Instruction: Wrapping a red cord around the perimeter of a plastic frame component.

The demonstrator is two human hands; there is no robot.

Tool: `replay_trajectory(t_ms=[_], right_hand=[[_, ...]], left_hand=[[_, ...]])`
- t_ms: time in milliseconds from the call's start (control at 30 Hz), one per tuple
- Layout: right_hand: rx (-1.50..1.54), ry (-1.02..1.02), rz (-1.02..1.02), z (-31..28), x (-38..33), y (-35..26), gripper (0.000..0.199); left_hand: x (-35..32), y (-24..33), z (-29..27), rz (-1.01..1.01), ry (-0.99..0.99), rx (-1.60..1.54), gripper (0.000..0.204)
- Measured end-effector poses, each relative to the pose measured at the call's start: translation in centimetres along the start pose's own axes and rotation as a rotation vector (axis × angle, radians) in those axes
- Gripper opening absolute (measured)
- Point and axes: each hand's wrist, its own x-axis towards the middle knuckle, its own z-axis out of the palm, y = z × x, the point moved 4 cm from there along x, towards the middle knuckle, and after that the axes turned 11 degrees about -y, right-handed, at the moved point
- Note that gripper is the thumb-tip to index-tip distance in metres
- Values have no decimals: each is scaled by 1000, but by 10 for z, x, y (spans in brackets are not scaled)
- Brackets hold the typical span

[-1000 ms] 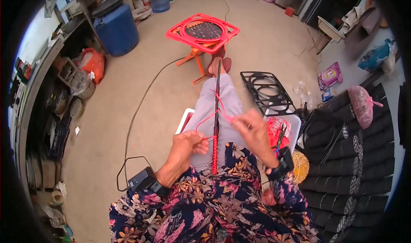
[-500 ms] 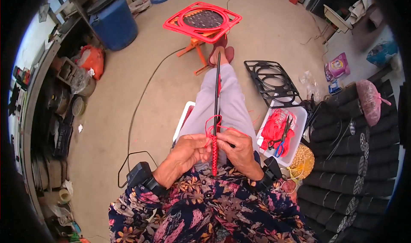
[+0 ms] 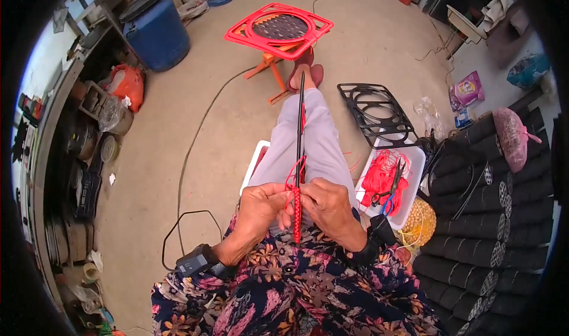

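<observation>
- Black rolls [image 3: 453, 235]: the biggest lot, stacked along the right side.
- Barrel [image 3: 157, 40]: blue, dark-lidded, upright at upper left, well apart from the hands.
- Red frame [image 3: 290, 56]: lies flat on an orange stool [image 3: 275, 78] beyond the feet.
- Black frame [image 3: 377, 114]: right of the legs, one end over the tray's far edge.
- Tray [image 3: 418, 176]: white, beside the right knee.
- Strip [image 3: 299, 128]: black and slim, running from the lap between the legs toward the feet.
- Left hand [image 3: 261, 211]: thumb and forefinger closed in a pinch on red cord at the strip's left side.
- Right hand [image 3: 333, 211]: fingers curled in against the strip's right side; I cannot tell whether they grip cord, as their tips are partly hidden.
- Red heap [image 3: 376, 176]: tangled cord inside the tray.
- Braid [image 3: 297, 217]: red knotwork around the near part of the strip, its upper end between the hands.
- Scissors [image 3: 393, 188]: blue at the handle, lying on the heap.
- Cord [image 3: 296, 165]: loose loops just above the braid. The step in hand looks like working a knot onto the braid's upper end; the next move seems to call for an even pull, seating it snugly while the strip stays steady.
</observation>
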Motion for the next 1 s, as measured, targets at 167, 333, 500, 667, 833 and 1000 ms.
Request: replay_trajectory(t_ms=[167, 333, 500, 667, 833, 1000], right_hand=[[79, 23, -57, 3, 4, 6, 11], [93, 22, -32, 3, 5, 1, 10], [224, -17, 33, -9, 2, -3, 11], [425, 41, 128, -31, 21, -16, 11], [233, -152, 5, -24, 40, -35, 19], [174, -53, -127, -39, 33, -34, 14]], left_hand=[[5, 1, -2, 55, 23, 29, 15], [5, -3, -6, 94, 82, 97, 17], [5, -1, -23, 182, 52, -85, 18], [-3, 18, -24, 254, -31, -71, 17], [-6, 29, -15, 204, -131, -78, 18], [-10, 30, -17, 102, -226, -117, 21]])
